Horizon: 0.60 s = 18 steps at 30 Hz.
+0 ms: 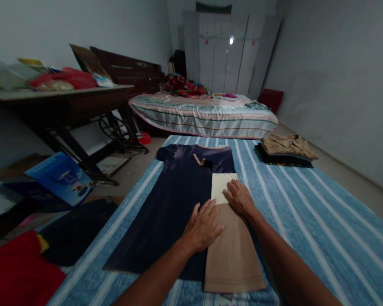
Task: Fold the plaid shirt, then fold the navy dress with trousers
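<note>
Nearest the head camera, your forearms [153,276] enter from the lower edge and lead to the dark garment [175,204], which lies flat on the striped bedcover [293,221], directly in front of you. Your left hand [202,225] rests palm down across the inner edge of the tan panel [234,255], fingers slightly spread; your right hand [241,197] lies on the outer edge by the cream band [220,185], fingers extended close together. Neither hand visibly pinches the cloth. Status, as judged from this view: the right side of the garment appears turned inward, its tan-trimmed sleeve [199,160] lying across the chest. The left side is not turned in; its sleeve [169,152] points outward, and the body lies at full length with no crosswise fold. On the far right of the bedcover, note a stack of folded clothes [287,148], well apart from your hands. Beyond the bedcover's far edge stands a second bed [207,112] bearing a red patterned blanket [185,86], with a pale wardrobe [223,51] behind it. To your left, locate a treadle table [60,97] loaded with bags, a blue box [62,178] below it, and red cloth [19,272] near the lower corner.
</note>
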Motion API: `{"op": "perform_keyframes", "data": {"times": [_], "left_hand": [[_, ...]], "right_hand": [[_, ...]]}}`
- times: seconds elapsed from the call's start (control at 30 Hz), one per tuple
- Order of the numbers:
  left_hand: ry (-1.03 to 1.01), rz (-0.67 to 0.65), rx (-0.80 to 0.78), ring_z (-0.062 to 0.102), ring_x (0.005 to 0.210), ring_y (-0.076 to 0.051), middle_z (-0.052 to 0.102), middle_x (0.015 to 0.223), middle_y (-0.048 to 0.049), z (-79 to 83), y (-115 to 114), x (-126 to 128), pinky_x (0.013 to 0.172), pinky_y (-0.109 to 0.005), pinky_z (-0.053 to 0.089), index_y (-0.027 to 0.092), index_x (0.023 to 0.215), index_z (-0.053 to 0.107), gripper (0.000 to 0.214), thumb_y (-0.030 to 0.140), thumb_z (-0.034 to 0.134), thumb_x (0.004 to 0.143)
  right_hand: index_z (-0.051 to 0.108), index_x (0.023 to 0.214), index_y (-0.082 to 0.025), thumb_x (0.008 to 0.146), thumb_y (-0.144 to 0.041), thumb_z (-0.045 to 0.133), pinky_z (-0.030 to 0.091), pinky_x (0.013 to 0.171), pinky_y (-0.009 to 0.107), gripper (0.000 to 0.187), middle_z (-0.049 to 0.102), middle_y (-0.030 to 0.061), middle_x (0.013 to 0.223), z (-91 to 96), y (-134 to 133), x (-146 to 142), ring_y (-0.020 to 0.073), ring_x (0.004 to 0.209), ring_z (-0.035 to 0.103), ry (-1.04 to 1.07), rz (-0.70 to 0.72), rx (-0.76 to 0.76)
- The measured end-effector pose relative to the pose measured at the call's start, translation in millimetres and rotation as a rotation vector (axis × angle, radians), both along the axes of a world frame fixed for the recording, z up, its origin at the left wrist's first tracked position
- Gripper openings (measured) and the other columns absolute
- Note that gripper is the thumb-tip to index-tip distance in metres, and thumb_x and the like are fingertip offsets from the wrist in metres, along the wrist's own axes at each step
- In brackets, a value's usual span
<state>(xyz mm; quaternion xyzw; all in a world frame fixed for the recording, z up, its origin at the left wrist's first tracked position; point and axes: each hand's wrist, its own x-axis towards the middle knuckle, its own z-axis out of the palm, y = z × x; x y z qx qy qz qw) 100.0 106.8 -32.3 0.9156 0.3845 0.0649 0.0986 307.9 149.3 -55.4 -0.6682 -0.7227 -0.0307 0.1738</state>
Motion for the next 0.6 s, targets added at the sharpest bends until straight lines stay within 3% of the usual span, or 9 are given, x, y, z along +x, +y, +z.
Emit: {"op": "perform_keyframes", "data": {"times": [0.27, 0.37, 0.5, 0.6], "left_hand": [[-0.047, 0.001, -0.037, 0.024, 0.137, -0.025, 0.029, 0.149, -0.0109, 9.7, -4, -5, 0.112, -0.050, 0.016, 0.019, 0.137, 0.038, 0.056, 0.046, 0.043, 0.088], [-0.077, -0.010, -0.038, 0.026, 0.136, -0.026, 0.029, 0.149, -0.0100, 5.6, -2, -9, 0.111, -0.051, 0.019, 0.020, 0.138, 0.037, 0.057, 0.042, 0.047, 0.087], [-0.127, -0.019, -0.016, 0.036, 0.131, -0.028, 0.035, 0.145, -0.0114, -13.8, 5, -16, 0.108, -0.049, 0.029, 0.020, 0.135, 0.041, 0.060, 0.031, 0.057, 0.078], [-0.173, 0.041, -0.070, 0.049, 0.121, -0.028, 0.049, 0.136, -0.0104, -26.2, 10, -21, 0.101, -0.041, 0.041, 0.023, 0.131, 0.048, 0.057, 0.025, 0.058, 0.075]], "right_hand": [[0.048, 0.122, -0.017, 0.094, -0.041, 0.034, 0.030, 0.099, 0.040, 0.039, 0.045, 0.0143, 0.134, -2.9, -2, -6, 0.0260, 0.126, 0.037, -0.014, -0.010, -0.023], [0.047, 0.124, -0.018, 0.093, -0.040, 0.036, 0.030, 0.099, 0.041, 0.041, 0.044, 0.0148, 0.136, -1.3, -1, -7, 0.0268, 0.127, 0.035, -0.017, -0.011, -0.050], [0.057, 0.106, -0.023, 0.090, -0.039, 0.039, 0.040, 0.087, 0.033, 0.029, 0.060, 0.0097, 0.113, 22.4, 18, -3, 0.0224, 0.104, 0.055, -0.001, 0.023, -0.155], [0.059, 0.105, -0.023, 0.092, -0.033, 0.037, 0.042, 0.077, 0.027, 0.027, 0.063, 0.0074, 0.104, 49.9, 60, 2, 0.0188, 0.094, 0.060, -0.047, -0.006, -0.150]]}}
